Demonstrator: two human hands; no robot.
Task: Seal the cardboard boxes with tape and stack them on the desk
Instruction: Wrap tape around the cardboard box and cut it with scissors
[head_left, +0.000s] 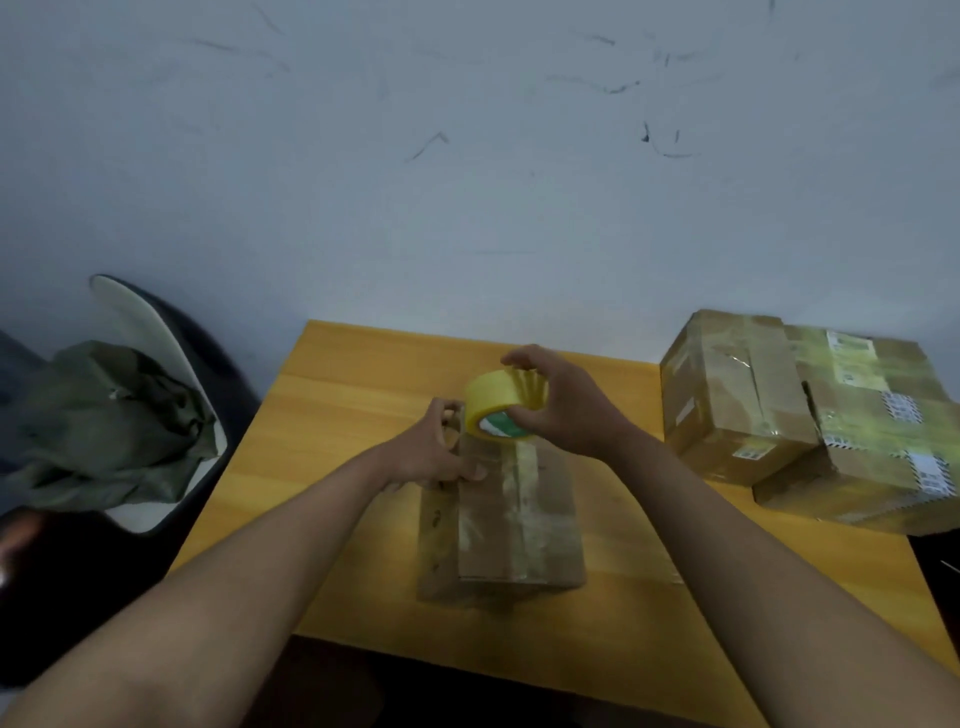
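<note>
The yellow wooden surface (337, 415) holds everything. Two brown boxes (810, 415), wrapped in shiny tape with white labels, lie touching at its far right. A smaller brown box (519, 519) sits in the middle, a shiny strip of tape running along its top. The right hand (566, 400) curls round a yellow tape roll (501, 402) at the box's far end. The left hand (436, 452) grips the box's far left corner.
</note>
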